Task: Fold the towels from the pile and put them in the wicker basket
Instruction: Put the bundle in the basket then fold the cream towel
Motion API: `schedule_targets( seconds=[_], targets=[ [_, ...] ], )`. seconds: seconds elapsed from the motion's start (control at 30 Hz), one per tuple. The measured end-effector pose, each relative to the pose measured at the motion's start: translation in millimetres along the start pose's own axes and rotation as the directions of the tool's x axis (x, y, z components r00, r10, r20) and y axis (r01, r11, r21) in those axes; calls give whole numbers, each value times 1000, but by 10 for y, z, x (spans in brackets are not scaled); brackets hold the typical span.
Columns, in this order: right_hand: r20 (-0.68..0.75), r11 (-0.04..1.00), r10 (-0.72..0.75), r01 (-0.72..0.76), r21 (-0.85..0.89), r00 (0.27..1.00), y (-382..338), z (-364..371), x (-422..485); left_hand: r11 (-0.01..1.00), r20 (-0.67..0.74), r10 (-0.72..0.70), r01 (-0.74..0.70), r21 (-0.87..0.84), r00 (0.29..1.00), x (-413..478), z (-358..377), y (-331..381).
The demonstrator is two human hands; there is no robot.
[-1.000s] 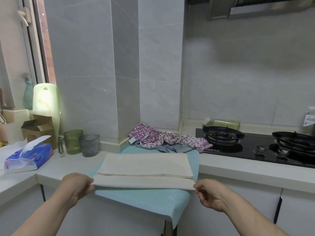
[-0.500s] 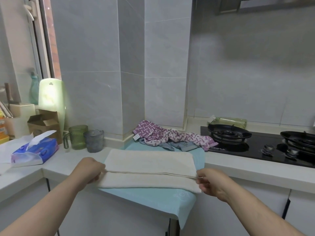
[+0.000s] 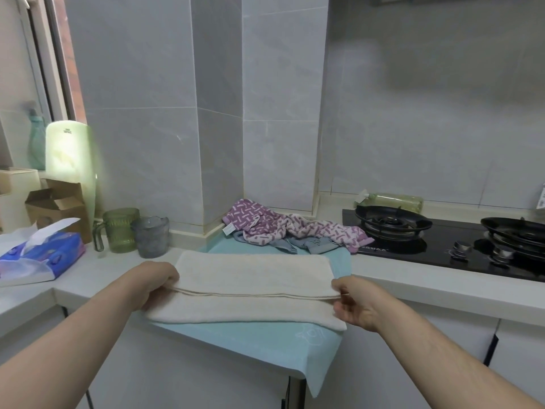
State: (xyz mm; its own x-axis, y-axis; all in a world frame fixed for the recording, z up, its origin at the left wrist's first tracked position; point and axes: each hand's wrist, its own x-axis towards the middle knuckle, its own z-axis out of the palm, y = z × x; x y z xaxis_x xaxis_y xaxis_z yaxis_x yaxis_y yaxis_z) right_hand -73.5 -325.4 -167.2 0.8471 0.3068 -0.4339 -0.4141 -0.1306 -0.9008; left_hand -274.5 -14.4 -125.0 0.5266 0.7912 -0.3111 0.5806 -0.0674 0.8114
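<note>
A cream towel (image 3: 253,276) lies folded lengthwise on a light blue towel (image 3: 259,343) spread over the counter corner. My left hand (image 3: 156,281) pinches the left end of the cream towel's upper layer. My right hand (image 3: 356,302) pinches the right end of that same edge. Behind them lies the pile: a purple-and-white patterned towel (image 3: 265,225) over a grey one (image 3: 309,245). No wicker basket is in view.
A green cup (image 3: 121,230) and a grey cup (image 3: 152,236) stand at the left, beside a blue tissue pack (image 3: 44,255) and a cardboard box (image 3: 59,202). A black gas hob (image 3: 448,240) fills the right of the counter (image 3: 413,287).
Both hands have carried the cream towel's near edge up and away from me, laying it over the towel's middle. The view has shifted slightly.
</note>
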Motion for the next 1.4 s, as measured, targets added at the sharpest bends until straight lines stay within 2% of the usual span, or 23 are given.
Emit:
schedule_targets(
  seconds=[0.27,0.43,0.57,0.93,1.2,1.4],
  targets=[
    [40,999,17,-16,-41,999,-35,31,13,988,69,13,-3,-151,998,19,-12,3],
    [119,995,21,-32,95,993,-36,2,-66,979,75,48,-31,-203,996,-81,-98,-51],
    [108,997,-13,5,78,994,31,-48,-169,973,42,43,-32,-230,998,-173,-123,-136],
    [95,999,-38,35,34,995,208,-164,-391,987,28,52,-47,-154,998,-336,-182,-320],
    [83,999,-35,38,-32,996,336,-174,-434,998,-41,63,-62,32,997,-211,-142,-416],
    [48,986,-39,47,-163,998,406,-136,-426,982,-84,111,-96,161,990,-208,-69,-435]
  ],
)
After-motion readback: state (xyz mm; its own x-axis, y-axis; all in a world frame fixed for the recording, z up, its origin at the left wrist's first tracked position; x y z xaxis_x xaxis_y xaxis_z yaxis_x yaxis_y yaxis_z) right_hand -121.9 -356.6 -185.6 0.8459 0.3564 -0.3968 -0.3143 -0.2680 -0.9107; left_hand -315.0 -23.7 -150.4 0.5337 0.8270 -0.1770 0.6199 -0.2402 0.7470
